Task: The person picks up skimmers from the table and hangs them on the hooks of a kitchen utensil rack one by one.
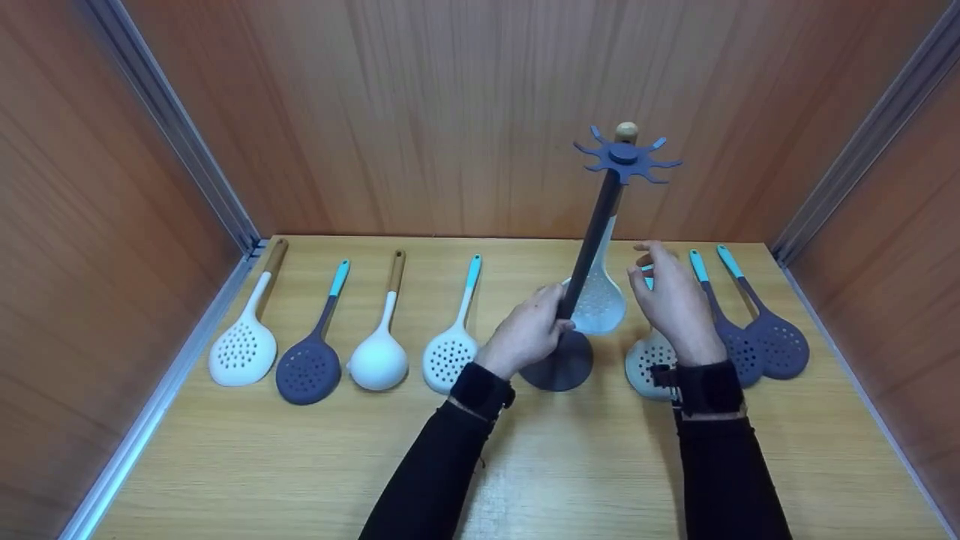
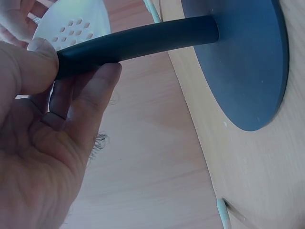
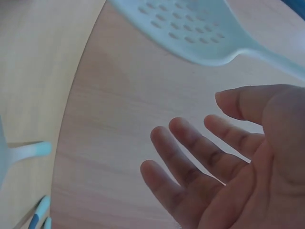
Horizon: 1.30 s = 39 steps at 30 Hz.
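A dark blue utensil stand (image 1: 592, 236) has a round base (image 1: 559, 367) and a star-shaped ring of hooks (image 1: 624, 154) on top. My left hand (image 1: 529, 330) grips its pole low down, thumb on one side and fingers on the other, as the left wrist view also shows. From the hooks, behind the pole, hangs a white skimmer (image 1: 600, 304) with a wooden handle end. To its right my right hand (image 1: 679, 307) is held up with fingers spread and nothing in them. In the right wrist view the hanging skimmer (image 3: 190, 31) is apart from those fingertips.
On the wooden table lie a white skimmer (image 1: 244, 352), a dark blue skimmer (image 1: 307, 371), a white ladle (image 1: 379, 362) and another white skimmer (image 1: 450, 352) at left. Under my right arm lies a white skimmer (image 1: 649, 364), beside two dark blue ones (image 1: 778, 345). Wooden panels (image 1: 450, 112) enclose the table.
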### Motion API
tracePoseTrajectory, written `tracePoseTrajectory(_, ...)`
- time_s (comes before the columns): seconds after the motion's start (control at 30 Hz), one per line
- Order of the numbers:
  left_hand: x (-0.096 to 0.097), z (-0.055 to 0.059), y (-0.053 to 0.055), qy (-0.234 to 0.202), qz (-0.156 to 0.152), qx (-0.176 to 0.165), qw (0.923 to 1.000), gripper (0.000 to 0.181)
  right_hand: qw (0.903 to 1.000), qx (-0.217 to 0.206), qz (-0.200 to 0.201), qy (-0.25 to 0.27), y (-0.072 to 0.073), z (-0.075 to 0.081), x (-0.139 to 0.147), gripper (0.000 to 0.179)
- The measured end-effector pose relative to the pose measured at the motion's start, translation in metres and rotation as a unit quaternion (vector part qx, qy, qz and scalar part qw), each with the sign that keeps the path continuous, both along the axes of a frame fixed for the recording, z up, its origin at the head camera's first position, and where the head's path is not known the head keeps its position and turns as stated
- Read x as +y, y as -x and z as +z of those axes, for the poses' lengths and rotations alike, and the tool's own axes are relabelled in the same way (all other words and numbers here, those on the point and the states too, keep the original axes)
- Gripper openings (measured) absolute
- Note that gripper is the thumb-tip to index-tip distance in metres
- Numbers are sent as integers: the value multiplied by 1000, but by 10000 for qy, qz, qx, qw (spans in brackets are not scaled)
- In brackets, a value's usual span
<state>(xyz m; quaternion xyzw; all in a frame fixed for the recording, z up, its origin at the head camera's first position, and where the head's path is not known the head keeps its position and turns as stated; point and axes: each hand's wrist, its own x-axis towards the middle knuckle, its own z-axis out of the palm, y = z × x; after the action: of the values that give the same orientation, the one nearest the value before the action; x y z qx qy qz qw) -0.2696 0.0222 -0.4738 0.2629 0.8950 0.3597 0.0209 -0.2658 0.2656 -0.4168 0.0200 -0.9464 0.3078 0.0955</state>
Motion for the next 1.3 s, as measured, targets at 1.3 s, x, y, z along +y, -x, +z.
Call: tracePoseTrajectory(1.3,-1,-1,1,-40,-44,8,10000,37,9820,-1828,-297,-383,21,-38,26,72)
